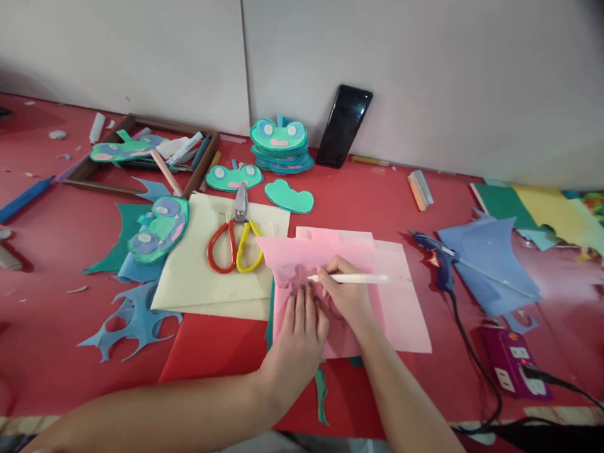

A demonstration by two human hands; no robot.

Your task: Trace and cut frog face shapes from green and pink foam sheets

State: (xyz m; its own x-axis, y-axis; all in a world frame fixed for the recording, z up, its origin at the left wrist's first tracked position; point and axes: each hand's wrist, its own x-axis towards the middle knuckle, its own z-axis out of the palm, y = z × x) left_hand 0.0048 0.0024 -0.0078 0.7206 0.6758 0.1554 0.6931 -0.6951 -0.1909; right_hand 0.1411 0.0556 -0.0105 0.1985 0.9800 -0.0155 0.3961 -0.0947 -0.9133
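My right hand [346, 296] grips a slim white marker pen [361, 278], its tip pointing left and down at the pink felt sheet [349, 343]. Flat on the same sheet lies my left hand [302, 321], fingers stretched out just below the pen tip. Faint outlines show on the pink felt near the fingers; part of them is hidden under my hands. Left of the felt, scissors [240, 236] with one red and one yellow handle rest on cream felt [184, 277]. A green cloud-shaped felt piece [289, 196] lies behind.
Felt frog faces [279, 141] are stacked by the wall, near a leaning black phone [344, 126]. A wooden frame [75, 181] holding pens stands at left. At right lie a glue gun [441, 261], blue felt [491, 264] and a purple power strip [509, 358] with cords.
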